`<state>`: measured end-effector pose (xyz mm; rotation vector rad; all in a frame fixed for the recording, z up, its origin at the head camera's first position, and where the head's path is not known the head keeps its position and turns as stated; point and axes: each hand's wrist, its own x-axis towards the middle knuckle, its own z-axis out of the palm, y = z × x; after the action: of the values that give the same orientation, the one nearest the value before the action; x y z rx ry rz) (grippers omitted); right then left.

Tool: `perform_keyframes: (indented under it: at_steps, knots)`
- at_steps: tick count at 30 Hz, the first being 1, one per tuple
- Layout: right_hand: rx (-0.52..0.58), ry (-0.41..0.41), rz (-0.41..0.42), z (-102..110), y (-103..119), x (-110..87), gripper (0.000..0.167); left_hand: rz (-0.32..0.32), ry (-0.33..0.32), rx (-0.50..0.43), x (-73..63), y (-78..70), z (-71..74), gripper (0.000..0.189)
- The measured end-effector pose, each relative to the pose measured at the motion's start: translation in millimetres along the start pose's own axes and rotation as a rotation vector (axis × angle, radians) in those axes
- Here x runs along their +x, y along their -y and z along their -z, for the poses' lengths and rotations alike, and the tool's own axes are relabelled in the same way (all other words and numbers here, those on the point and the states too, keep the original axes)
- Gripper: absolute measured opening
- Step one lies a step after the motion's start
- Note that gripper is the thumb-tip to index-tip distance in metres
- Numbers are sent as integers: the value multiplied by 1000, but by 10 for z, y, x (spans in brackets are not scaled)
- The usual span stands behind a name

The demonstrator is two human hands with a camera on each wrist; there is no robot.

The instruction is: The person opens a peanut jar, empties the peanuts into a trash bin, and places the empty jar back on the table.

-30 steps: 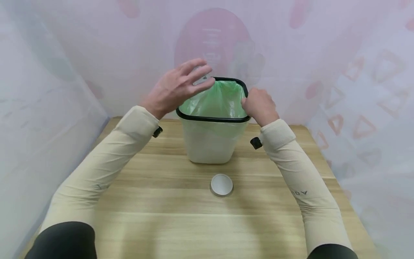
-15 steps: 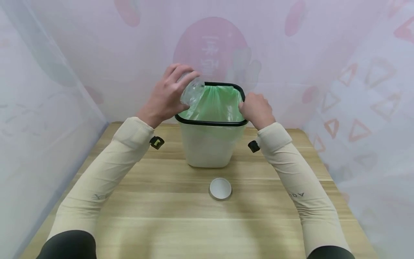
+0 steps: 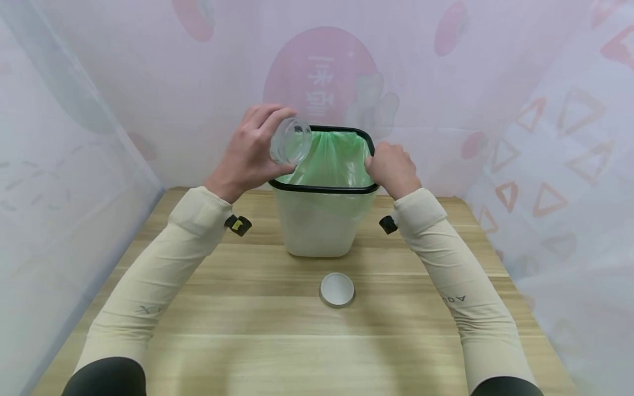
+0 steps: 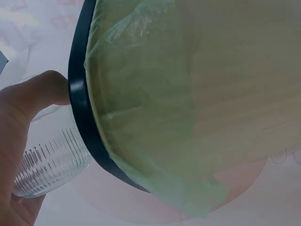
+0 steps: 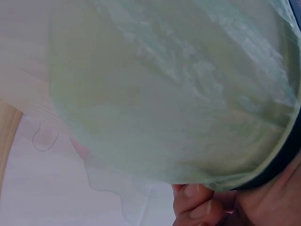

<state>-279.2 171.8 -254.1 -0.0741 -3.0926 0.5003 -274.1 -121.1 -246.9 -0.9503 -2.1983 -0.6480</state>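
Observation:
My left hand (image 3: 247,154) holds a clear glass jar (image 3: 291,141) at the left rim of a pale trash bin (image 3: 319,223). The jar is tilted, its round end facing the head camera; no contents are visible in it. Ridges mark the glass in the left wrist view, where the left hand (image 4: 14,127) wraps round it. A green trash bag (image 3: 342,157) lines the bin under its black rim. On the opposite side, my right hand (image 3: 394,170) grips the rim. Its curled fingers (image 5: 200,207) show below the bag's edge in the right wrist view.
A round white lid (image 3: 337,289) lies on the wooden table (image 3: 277,341) in front of the bin. Printed fabric walls (image 3: 223,71) enclose the table at the back and on both sides.
My left hand has moved back from above the bin's opening to its left rim, turning the jar so that its round end shows. The right hand keeps its place on the rim.

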Motion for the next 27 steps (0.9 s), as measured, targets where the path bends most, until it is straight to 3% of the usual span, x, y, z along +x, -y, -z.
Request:
perform_keyframes:
  at_steps: [13, 27]
  knots:
    - [2, 2, -8, 21, 20, -10, 27, 112, -45, -143, -90, -53, 61, 85]
    - [0, 3, -4, 37, 28, -40, 27, 170, -131, -301, -174, -194, 127, 80]
